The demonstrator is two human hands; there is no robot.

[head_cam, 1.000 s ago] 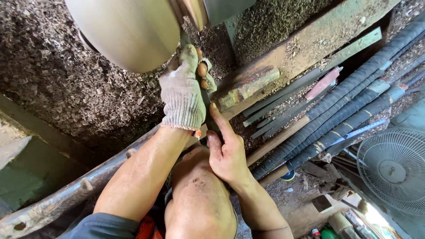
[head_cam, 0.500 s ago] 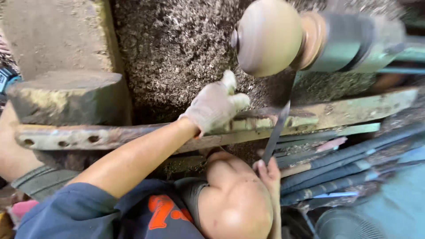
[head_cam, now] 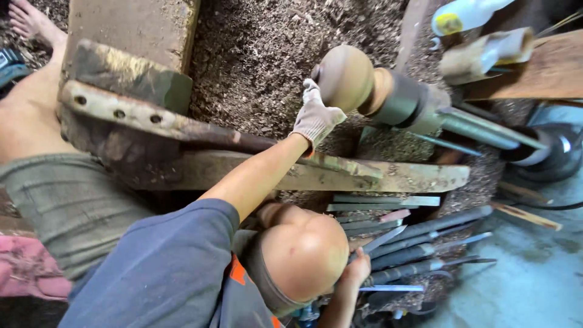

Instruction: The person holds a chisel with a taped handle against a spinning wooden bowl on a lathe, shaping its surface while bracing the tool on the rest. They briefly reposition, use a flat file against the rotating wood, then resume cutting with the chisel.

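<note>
Left hand (head_cam: 316,118) against rounded workpiece (head_cam: 346,78), above rail (head_cam: 364,173).

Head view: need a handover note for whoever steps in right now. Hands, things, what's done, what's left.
Left hand, gloved: open, palm against the rounded wooden piece mounted on the lathe spindle.
Right hand, bare: low beside the knee, shut on a flat chisel, at the pile of long tools.
The metal rest bar lies below the piece, with sawdust all around.
Done: the piece is already round.
Left: the chisel is off the wood and off the bar.
</note>
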